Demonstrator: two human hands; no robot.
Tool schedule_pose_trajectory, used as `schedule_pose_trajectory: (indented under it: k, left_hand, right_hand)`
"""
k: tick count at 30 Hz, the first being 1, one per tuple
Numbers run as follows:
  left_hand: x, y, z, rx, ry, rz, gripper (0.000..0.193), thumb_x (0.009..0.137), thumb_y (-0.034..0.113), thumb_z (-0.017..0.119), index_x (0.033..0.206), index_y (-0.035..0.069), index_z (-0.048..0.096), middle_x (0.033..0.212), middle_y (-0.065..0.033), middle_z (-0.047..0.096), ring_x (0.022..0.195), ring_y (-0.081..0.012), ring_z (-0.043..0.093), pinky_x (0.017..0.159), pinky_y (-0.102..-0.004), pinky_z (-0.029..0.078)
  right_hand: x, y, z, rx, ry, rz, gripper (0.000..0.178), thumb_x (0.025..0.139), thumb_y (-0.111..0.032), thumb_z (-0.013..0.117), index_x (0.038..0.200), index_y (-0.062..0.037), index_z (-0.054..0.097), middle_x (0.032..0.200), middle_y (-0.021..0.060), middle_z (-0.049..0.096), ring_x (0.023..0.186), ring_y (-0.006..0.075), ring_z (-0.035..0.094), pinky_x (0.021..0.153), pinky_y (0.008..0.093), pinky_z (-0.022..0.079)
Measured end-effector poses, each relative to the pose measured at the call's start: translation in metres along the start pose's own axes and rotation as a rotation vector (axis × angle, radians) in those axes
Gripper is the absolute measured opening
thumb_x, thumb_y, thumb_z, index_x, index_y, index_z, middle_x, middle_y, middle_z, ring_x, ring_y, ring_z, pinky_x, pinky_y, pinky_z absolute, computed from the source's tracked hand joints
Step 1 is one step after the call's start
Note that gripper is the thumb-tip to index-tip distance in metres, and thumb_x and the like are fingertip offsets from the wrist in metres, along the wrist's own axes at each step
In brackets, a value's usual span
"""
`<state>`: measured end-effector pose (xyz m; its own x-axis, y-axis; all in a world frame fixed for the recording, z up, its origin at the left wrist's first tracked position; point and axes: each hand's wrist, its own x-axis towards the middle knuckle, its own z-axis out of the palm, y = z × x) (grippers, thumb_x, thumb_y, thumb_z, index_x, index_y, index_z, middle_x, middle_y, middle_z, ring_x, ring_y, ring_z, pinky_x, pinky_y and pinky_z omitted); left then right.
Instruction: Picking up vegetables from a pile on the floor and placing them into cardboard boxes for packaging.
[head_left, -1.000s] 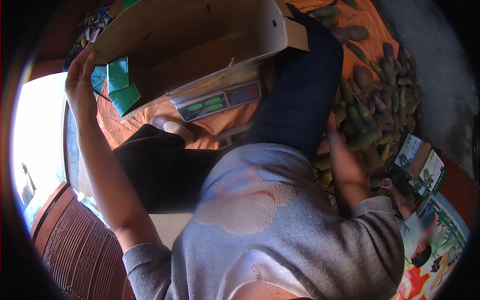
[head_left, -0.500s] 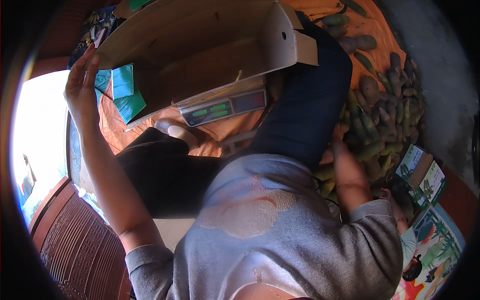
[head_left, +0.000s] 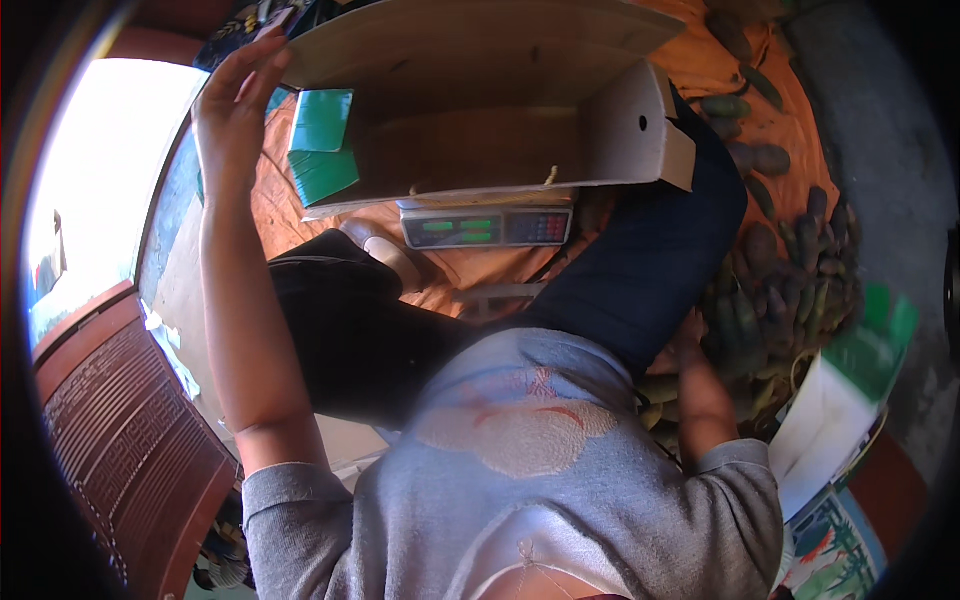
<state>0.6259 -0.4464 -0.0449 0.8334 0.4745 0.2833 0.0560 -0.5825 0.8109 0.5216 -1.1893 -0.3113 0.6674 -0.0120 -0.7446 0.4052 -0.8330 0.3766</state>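
Observation:
An open cardboard box (head_left: 470,130) lies on its side-like tilt over a digital scale (head_left: 487,227), its hollow inside facing me and green flaps at its left end. My left hand (head_left: 235,105) is at the box's upper left edge, fingers bent against the board. On the right, my right hand (head_left: 688,335) reaches down beside my thigh, close to a heap of long green and brown vegetables (head_left: 745,320). Its fingers are mostly hidden in shadow, so what they hold, if anything, cannot be seen.
An orange sheet (head_left: 800,130) lies under the vegetables, several of them loose at the far right. A white and green carton (head_left: 835,410) stands upright to my right. Carved wooden furniture (head_left: 130,430) is at my left. A shoe (head_left: 390,255) shows near the scale.
The view has shifted, so the box and scale sit farther right and more level. The white and green carton has come up at the right, where another person's hand and sleeve showed before.

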Motion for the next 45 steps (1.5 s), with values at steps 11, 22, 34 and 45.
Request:
schedule_pose_trajectory:
  k: [11, 22, 34, 45]
  left_hand:
    - [0.004, 0.007, -0.006, -0.027, -0.081, -0.009, 0.024, 0.092, 0.022, 0.072, 0.113, 0.01, 0.074, 0.122, -0.0047, 0.071, 0.117, -0.0146, 0.062, 0.109, -0.0353, 0.041]
    - [0.012, 0.002, -0.021, 0.178, -0.166, 0.125, 0.025, 0.096, 0.022, 0.066, 0.119, 0.013, 0.072, 0.11, -0.0033, 0.073, 0.104, -0.0136, 0.066, 0.1, -0.0331, 0.047]
    - [0.005, 0.022, -0.015, 0.352, -0.193, 0.204, 0.024, 0.094, 0.013, 0.065, 0.118, 0.011, 0.07, 0.099, -0.0188, 0.072, 0.087, -0.0358, 0.07, 0.079, -0.0428, 0.054]
    - [0.004, 0.023, -0.013, 0.316, -0.17, 0.216, 0.016, 0.093, 0.008, 0.064, 0.105, 0.003, 0.072, 0.092, -0.0196, 0.071, 0.084, -0.0369, 0.069, 0.075, -0.0426, 0.054]
  right_hand:
    - [-0.036, -0.011, -0.074, 0.655, -0.142, 0.345, 0.096, 0.079, -0.031, 0.078, 0.153, -0.0033, 0.024, 0.156, 0.0166, 0.032, 0.146, 0.0348, 0.031, 0.113, 0.0433, 0.038]
    - [-0.131, 0.079, -0.315, 0.827, 0.827, 0.148, 0.077, 0.069, -0.015, 0.081, 0.137, 0.002, 0.047, 0.128, 0.0221, 0.061, 0.119, 0.0322, 0.06, 0.102, 0.04, 0.045]
    - [-0.081, -0.215, -0.577, 0.119, 0.292, -0.877, 0.084, 0.07, -0.042, 0.074, 0.138, -0.0003, 0.047, 0.125, 0.0236, 0.062, 0.116, 0.0379, 0.06, 0.096, 0.0455, 0.049]
    - [0.025, -0.359, -0.538, -0.143, 0.059, -1.117, 0.084, 0.08, -0.046, 0.072, 0.146, -0.0025, 0.044, 0.136, 0.0253, 0.056, 0.128, 0.0372, 0.053, 0.107, 0.044, 0.044]
